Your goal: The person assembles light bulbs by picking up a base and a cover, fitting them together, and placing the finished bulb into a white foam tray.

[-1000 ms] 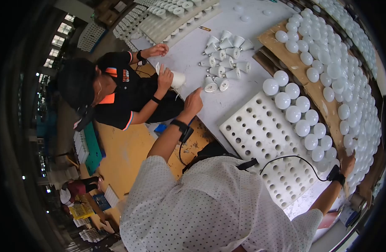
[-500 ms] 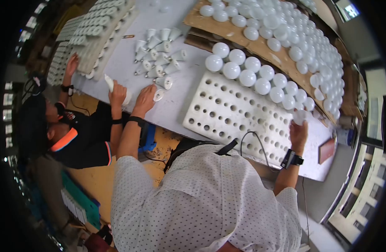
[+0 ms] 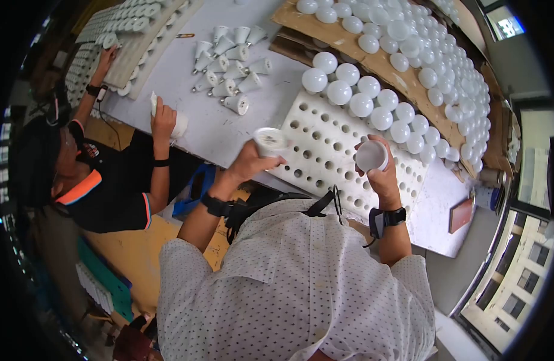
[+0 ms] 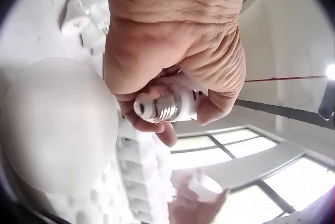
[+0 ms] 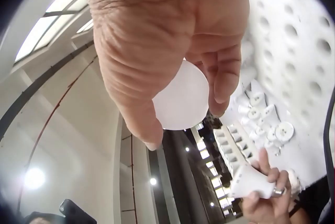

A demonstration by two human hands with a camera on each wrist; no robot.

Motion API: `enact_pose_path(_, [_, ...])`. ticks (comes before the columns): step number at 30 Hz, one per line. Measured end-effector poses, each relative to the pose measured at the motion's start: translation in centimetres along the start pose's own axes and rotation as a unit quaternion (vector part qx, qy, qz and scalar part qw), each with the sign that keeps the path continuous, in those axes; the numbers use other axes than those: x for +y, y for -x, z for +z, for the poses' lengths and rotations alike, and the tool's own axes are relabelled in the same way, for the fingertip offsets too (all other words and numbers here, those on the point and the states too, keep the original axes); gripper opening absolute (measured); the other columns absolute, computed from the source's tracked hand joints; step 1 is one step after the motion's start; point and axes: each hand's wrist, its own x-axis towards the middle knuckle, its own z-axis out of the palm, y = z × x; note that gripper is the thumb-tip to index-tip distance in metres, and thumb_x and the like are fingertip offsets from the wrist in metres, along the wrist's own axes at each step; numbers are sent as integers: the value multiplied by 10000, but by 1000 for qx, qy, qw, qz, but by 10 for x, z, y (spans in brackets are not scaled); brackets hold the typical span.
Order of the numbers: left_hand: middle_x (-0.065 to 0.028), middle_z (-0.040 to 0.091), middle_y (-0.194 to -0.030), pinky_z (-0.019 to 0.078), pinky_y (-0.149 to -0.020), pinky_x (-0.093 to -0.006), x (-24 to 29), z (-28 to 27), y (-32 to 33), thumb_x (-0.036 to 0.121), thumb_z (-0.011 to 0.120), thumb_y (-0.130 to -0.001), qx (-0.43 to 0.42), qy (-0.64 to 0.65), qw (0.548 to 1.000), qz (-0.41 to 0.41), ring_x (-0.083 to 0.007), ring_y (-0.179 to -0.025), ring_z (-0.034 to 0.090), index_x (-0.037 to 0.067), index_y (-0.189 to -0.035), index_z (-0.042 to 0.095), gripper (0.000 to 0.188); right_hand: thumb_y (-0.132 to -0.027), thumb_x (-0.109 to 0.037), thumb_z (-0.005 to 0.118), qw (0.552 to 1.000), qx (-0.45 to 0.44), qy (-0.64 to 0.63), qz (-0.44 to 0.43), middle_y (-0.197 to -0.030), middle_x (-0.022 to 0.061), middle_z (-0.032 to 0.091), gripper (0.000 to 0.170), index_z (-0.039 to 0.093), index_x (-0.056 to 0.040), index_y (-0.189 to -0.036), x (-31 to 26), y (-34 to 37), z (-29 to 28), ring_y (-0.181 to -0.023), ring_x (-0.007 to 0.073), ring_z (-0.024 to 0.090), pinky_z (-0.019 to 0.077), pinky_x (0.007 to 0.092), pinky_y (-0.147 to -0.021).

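Observation:
My left hand point(image 3: 245, 163) grips a white bulb base point(image 3: 271, 141), its flat round face tilted upward. From the left wrist view, the metal screw cap point(image 4: 163, 108) shows between thumb and fingers. Over the far half of the holed white board, my right hand point(image 3: 383, 179) holds a frosted bulb cover point(image 3: 371, 157) with its opening towards me. That cover point(image 5: 183, 99) sits between thumb and fingers in the right wrist view. Cover and base are apart. Below both hands lies the white board point(image 3: 316, 131) with rows of round holes.
Rows of white bulb covers point(image 3: 361, 104) stand along the board's far side. Behind them, many more crowd a cardboard sheet point(image 3: 325, 33). Several loose bulb bases point(image 3: 235, 103) lie on the table to the left. Another person point(image 3: 99, 189) works at the table's left end beside stacked trays.
My left hand has picked a bulb base from the table and brought it right, towards the board. The right hand has carried a cover from the right-hand side inward over the board. The head view has swung.

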Motion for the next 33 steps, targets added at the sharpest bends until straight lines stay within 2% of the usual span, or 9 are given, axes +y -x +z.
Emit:
enact_pose_path(1, [-105,607,-1046,485,-695,-264,4,16,-1,115,696,-642,-57,42,997,-4,-148,-845,591,-29,-1067,563,467,-558,-260,798,1000,-10,-1,5,-1087,109,548,844,361,-58,-1252,-2,-3,8,-800,160,595,497,249,-639])
enact_pose_path(4, [-111,601,-1051,469,-746,-264,8,38,-13,170,727,-639,-95,-124,982,107,-151,-847,585,-31,-1073,557,508,-560,-248,811,997,-49,50,-14,-1096,96,550,819,376,-64,-1228,-7,-10,28,-955,160,550,470,277,-786])
enact_pose_path(7, [-103,613,-1010,453,-784,-268,17,45,-19,206,743,-644,-173,-153,969,93,-153,-838,584,-30,-1060,558,513,-567,-187,809,987,-99,123,-26,-1108,80,547,799,380,-69,-1230,-9,-10,35,-1024,160,517,428,292,-863])
enact_pose_path(9, [-77,629,-913,462,-739,-261,26,46,-18,230,757,-652,-201,-195,960,-3,-136,-786,585,-32,-1049,559,516,-566,-136,802,987,-99,128,-23,-1099,59,553,768,402,-71,-1218,-10,-8,39,-1023,156,521,411,295,-886])
enact_pose_path(15, [-51,625,-780,467,-589,-234,35,52,-17,194,759,-669,-213,-167,960,-64,-88,-640,565,-36,-1020,564,463,-536,-119,814,962,-140,229,-46,-1058,46,580,757,437,-71,-1191,-3,-10,39,-977,161,552,422,296,-883])
enact_pose_path(21, [-77,632,-759,483,-531,-235,34,55,-17,180,740,-652,-187,-169,967,-41,-103,-564,575,-57,-965,580,425,-533,-111,817,960,-132,241,-57,-1050,50,589,753,442,-73,-1185,-2,-9,38,-968,165,560,428,297,-879])
enact_pose_path(25, [-53,628,-767,462,-573,-230,35,54,-16,194,752,-673,-193,-189,962,-51,-82,-626,563,-30,-1000,573,434,-529,-127,823,959,-137,242,-49,-1045,55,586,753,447,-70,-1179,-2,-11,39,-963,179,565,434,303,-868])
enact_pose_path(30, [-98,640,-724,489,-564,-254,25,54,-14,221,757,-595,-165,-255,953,7,-112,-582,594,-57,-932,603,463,-540,-172,822,905,-189,375,-69,-1064,106,548,766,437,-55,-1192,-7,-12,46,-951,253,568,451,338,-840])
enact_pose_path(33, [-103,643,-721,493,-576,-255,30,58,-10,243,765,-574,-156,-325,932,-31,-120,-581,601,-55,-900,617,466,-555,-177,809,870,-211,440,-67,-1064,129,532,760,425,-44,-1197,-15,-9,60,-957,284,556,455,358,-833])
